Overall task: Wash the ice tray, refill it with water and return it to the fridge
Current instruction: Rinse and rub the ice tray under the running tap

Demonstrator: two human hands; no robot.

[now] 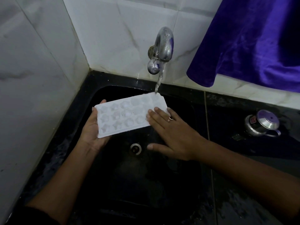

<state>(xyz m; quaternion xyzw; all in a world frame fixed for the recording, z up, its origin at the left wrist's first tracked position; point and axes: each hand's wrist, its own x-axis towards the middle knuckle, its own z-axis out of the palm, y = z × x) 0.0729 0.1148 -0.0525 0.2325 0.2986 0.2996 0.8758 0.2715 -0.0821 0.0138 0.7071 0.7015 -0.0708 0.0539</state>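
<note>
Glossy white marbled tiles (113, 30) back a black sink (146, 184) with a round metal drain (136, 148). Head view: a curved chrome tap (164, 44) runs a twisted stream of water (159, 78) onto the far right corner of the ice tray (126, 114), white rectangular plastic with star and round cups, held over the basin. The left hand (90, 135) grips its left end from beneath. The right hand (175, 135) lies flat on the right end, fingers (155, 117) straight. A purple velvety cloth (259, 46) hangs at right, and a lidded steel pot (263, 124) sits right of the sink.

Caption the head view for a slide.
Left hand holds the ice tray under the running tap; right hand lies flat on it.
</note>
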